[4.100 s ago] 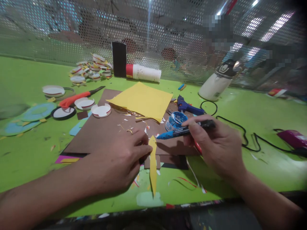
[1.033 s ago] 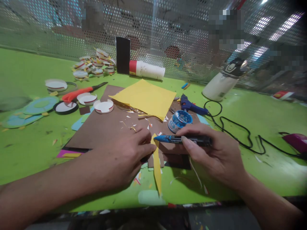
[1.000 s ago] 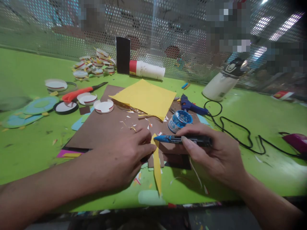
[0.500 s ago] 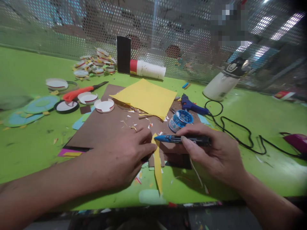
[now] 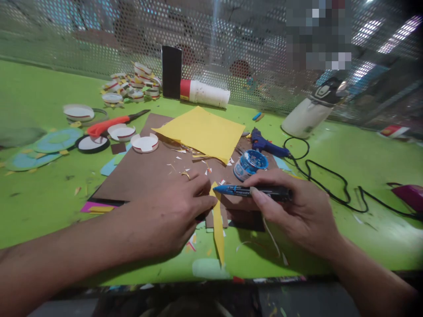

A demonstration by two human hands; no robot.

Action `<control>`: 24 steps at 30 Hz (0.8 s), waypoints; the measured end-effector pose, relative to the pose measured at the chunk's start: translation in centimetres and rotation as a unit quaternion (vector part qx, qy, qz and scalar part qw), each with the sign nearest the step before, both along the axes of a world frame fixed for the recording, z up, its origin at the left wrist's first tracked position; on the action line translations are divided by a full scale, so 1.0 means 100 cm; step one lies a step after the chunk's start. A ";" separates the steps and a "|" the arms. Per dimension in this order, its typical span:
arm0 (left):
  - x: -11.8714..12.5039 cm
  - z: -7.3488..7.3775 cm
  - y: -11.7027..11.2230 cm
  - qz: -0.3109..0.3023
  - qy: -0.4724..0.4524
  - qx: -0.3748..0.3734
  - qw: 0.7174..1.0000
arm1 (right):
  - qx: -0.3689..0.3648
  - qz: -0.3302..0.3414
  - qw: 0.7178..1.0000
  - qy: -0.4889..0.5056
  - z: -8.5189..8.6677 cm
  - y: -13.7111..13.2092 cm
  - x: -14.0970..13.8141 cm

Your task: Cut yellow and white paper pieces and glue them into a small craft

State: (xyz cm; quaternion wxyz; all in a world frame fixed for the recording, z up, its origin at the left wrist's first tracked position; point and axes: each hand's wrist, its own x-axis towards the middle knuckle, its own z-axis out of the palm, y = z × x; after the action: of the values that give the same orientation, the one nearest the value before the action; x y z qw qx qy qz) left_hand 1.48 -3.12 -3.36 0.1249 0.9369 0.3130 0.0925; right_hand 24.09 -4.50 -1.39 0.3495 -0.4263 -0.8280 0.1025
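Observation:
My left hand (image 5: pixel 167 211) lies knuckles up on the brown card sheet (image 5: pixel 139 169), its fingertips pinched on the upper part of a narrow yellow paper strip (image 5: pixel 218 233) that runs toward the table's front edge. My right hand (image 5: pixel 294 211) is closed on a blue and black permanent marker (image 5: pixel 251 191), held level with its blue end right at the top of the strip. A small brown card piece (image 5: pixel 246 218) lies under both hands.
A yellow paper sheet (image 5: pixel 201 132), a blue tape roll (image 5: pixel 249 164), a blue glue gun (image 5: pixel 266 146) with a black cord (image 5: pixel 330 182), orange scissors (image 5: pixel 112 125), white rings (image 5: pixel 144 142), a white bottle (image 5: pixel 306 115), a phone (image 5: pixel 171 71) and a mesh wall (image 5: pixel 99 39) surround the green table (image 5: pixel 39 193).
Both hands have stayed almost still over the last second. Since four seconds ago the marker has tipped from slanted to level and its blue end has come to the strip's top.

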 end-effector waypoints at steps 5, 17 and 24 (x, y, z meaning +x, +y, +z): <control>0.000 0.000 0.000 -0.002 -0.002 0.007 1.000 | -0.005 0.001 1.000 -0.015 0.000 0.000 0.002; 0.000 0.000 0.000 0.002 0.014 0.022 1.000 | -0.029 0.078 0.996 -0.038 0.003 0.002 0.002; 0.000 0.000 -0.001 0.005 0.018 0.017 1.000 | -0.026 0.093 0.994 -0.060 0.007 0.002 0.003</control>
State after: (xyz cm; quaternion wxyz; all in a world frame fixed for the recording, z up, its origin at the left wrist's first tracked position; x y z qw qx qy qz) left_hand 1.46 -3.19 -3.35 0.1031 0.9387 0.3187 0.0812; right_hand 24.43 -4.32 -0.65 0.2772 -0.3613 -0.8807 0.1301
